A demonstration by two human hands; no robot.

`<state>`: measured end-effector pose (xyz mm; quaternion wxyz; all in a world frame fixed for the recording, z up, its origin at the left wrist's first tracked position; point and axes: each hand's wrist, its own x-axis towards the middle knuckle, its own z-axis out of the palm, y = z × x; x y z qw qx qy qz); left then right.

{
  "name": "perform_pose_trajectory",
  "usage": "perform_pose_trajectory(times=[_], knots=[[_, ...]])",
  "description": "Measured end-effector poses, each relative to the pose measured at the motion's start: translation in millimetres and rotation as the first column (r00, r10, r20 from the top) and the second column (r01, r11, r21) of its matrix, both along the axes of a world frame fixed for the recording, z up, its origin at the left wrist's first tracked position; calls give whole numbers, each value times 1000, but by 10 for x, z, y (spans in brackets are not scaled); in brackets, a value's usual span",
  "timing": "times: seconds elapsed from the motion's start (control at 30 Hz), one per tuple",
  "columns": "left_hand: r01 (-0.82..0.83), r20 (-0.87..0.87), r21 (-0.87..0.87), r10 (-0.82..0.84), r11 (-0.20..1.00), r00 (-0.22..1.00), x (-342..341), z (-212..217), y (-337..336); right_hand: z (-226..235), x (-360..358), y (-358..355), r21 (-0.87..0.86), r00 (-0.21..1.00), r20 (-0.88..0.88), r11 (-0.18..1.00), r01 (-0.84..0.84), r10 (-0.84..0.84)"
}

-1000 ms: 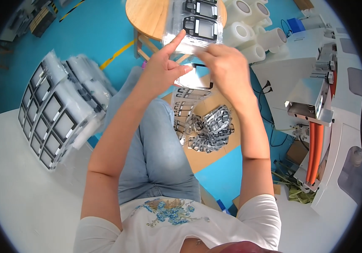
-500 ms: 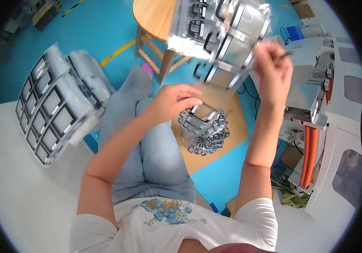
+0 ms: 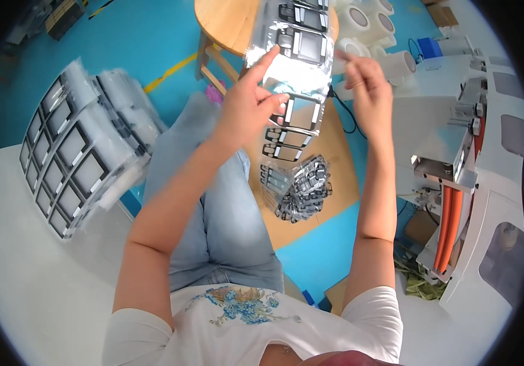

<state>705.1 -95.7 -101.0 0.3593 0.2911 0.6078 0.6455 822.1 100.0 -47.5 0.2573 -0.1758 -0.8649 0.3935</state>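
A long strip of clear film with black-framed parts [image 3: 305, 46] hangs in front of me, running from the stool's edge down toward the cardboard. My left hand [image 3: 247, 113] grips its left edge, the thumb on one part and the index finger stretched along the film. Beside the right edge is my right hand [image 3: 369, 91], fingers curled in; whatever it may hold is hidden and blurred. Below the strip, a pile of similar film-wrapped black-framed parts [image 3: 305, 189] lies on the flat cardboard [image 3: 341, 183].
A round wooden stool [image 3: 225, 24] stands ahead. Several white rolls [image 3: 396, 64] are to its right. At my left, a stack of film sheets with black frames [image 3: 70, 152] rests on a white table [image 3: 30, 274]. A machine with orange tubes [image 3: 449, 219] stands at the right.
My left hand has moved up and forward onto the strip. My right hand has shifted left and slightly down. The film, spread wide to the right before, now hangs narrower and farther left.
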Motion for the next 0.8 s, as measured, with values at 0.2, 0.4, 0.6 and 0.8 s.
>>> perform_pose_trajectory(times=[0.2,0.4,0.6,0.8], knots=[[56,115,-12,-54,998,992,-100,86,-81,40,-80,-384,258,976,32,942,-215,214],[80,50,-60,-77,995,996,-71,77,-57,-49,-305,-475,634,950,123,714,-297,286],[44,16,-70,-43,997,999,1,224,-85,270,434,-337,599,922,336,799,-50,-195],[28,139,125,-45,992,989,179,135,-162,97,773,-590,-223,948,292,973,-60,126]])
